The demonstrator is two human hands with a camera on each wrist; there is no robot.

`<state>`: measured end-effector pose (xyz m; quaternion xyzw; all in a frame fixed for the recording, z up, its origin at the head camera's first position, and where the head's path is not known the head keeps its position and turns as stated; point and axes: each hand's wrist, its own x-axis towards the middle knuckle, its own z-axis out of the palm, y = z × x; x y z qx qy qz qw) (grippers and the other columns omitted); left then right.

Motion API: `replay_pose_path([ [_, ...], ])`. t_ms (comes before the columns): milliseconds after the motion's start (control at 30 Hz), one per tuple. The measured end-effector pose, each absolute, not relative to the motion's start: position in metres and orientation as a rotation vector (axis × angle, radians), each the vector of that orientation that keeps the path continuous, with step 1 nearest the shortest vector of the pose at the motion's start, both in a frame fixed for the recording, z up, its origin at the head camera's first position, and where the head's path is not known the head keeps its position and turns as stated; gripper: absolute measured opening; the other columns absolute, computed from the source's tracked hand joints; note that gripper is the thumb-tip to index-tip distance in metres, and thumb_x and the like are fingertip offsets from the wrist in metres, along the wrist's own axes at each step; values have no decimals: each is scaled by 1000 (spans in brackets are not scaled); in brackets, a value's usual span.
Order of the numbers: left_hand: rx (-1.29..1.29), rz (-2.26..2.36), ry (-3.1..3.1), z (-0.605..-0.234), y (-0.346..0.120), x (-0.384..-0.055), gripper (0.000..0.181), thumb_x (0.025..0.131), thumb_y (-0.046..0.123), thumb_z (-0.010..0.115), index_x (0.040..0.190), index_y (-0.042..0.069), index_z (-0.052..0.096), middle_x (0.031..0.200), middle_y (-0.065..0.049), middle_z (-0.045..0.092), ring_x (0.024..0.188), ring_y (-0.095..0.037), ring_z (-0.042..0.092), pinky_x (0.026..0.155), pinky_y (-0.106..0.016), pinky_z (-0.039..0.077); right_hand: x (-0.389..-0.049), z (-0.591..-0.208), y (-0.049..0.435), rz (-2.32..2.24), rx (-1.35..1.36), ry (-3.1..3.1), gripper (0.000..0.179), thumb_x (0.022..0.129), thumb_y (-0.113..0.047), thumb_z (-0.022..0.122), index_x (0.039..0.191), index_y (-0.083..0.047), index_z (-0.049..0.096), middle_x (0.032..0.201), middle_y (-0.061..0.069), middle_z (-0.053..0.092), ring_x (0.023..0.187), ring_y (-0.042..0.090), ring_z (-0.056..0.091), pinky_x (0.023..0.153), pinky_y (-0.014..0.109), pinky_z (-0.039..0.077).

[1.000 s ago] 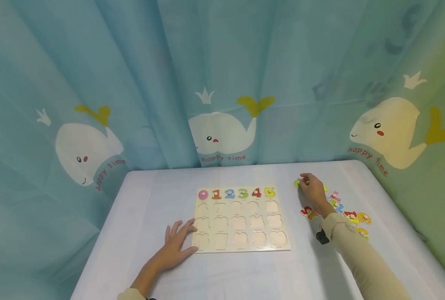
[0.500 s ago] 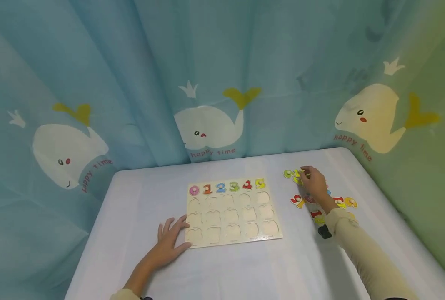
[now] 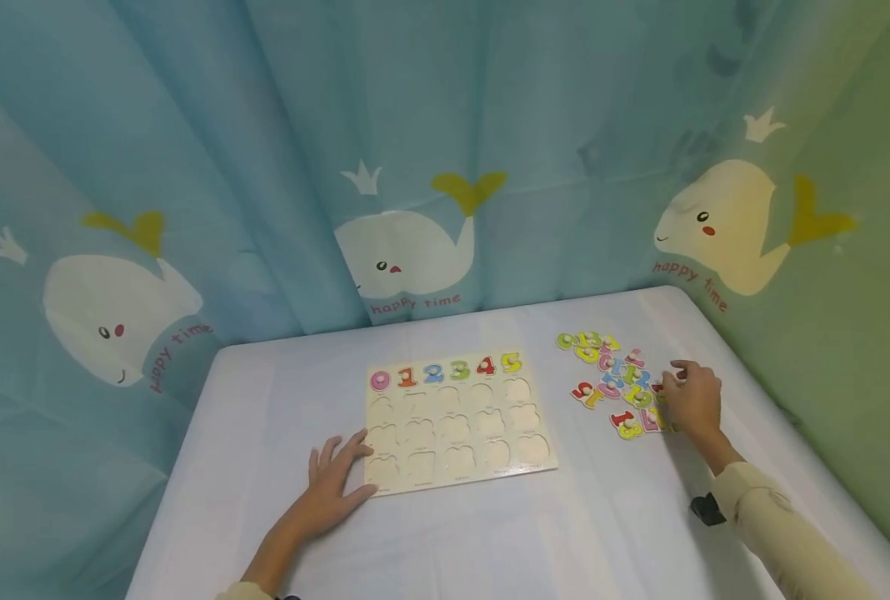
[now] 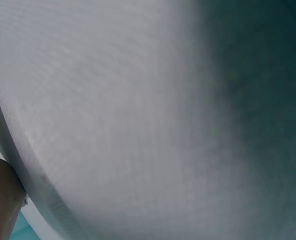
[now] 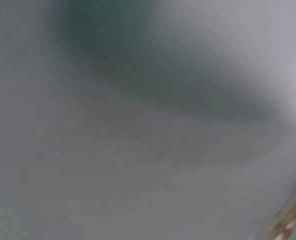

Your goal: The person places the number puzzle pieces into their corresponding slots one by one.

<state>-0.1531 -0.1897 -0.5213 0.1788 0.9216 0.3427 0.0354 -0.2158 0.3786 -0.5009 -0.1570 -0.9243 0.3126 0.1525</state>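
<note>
A pale wooden number puzzle board (image 3: 460,479) lies on the white table, with colourful knobbed numbers 0 to 5 (image 3: 446,372) seated in its top row and bare recesses below. My left hand (image 3: 330,493) rests at the board's left edge, fingers spread, fingertips on the rim. My right hand (image 3: 694,402) is over the right side of a pile of loose number pieces (image 3: 625,379), thumb and forefinger apart beside a red piece. The hand covers some of the pieces there. In the left wrist view only a bit of the hand (image 4: 4,195) shows.
A small black object (image 3: 707,509) sits under the right wrist. Behind the table (image 3: 460,550) hangs a blue-green curtain (image 3: 280,167) printed with whales. The right wrist view is mostly blurred grey, with a colourful strip (image 5: 294,217) in its corner.
My right hand has moved from the far-left pieces of the pile to its right side, nearer me, uncovering pieces. The left hand stays at the board. The head view has shifted rightward.
</note>
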Motion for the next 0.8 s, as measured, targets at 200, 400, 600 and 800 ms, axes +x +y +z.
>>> replay_pose_path([
  [200, 559, 1049, 2835, -522, -191, -154, 44, 83, 34, 69, 120, 17, 51, 149, -11, 32, 132, -41, 16, 99, -68, -7, -203, -506, 391, 872, -527, -2666, 36, 92, -11, 51, 118, 14, 52, 99, 28, 51, 91, 40, 45, 71, 49, 37],
  [400, 599, 1075, 2868, -524, -187, -152, 43, 83, 32, 69, 119, 16, 52, 146, -14, 35, 130, -43, 19, 98, -69, -6, -197, -508, 395, 960, -702, -2660, 41, 93, -14, 49, 122, 15, 47, 103, 32, 46, 101, 46, 40, 82, 56, 33],
  [600, 595, 1083, 2871, -524, -188, -150, 43, 83, 31, 69, 119, 16, 52, 146, -14, 35, 130, -43, 19, 98, -69, -5, -196, -509, 394, 984, -760, -2666, 45, 96, -19, 48, 124, 15, 44, 107, 33, 51, 98, 45, 43, 84, 56, 33],
  [800, 571, 1073, 2848, -522, -189, -150, 43, 84, 33, 68, 120, 15, 52, 147, -13, 34, 131, -43, 18, 99, -68, -7, -194, -509, 393, 1004, -767, -2605, 46, 95, -16, 51, 126, 15, 41, 107, 32, 51, 95, 42, 47, 80, 52, 37],
])
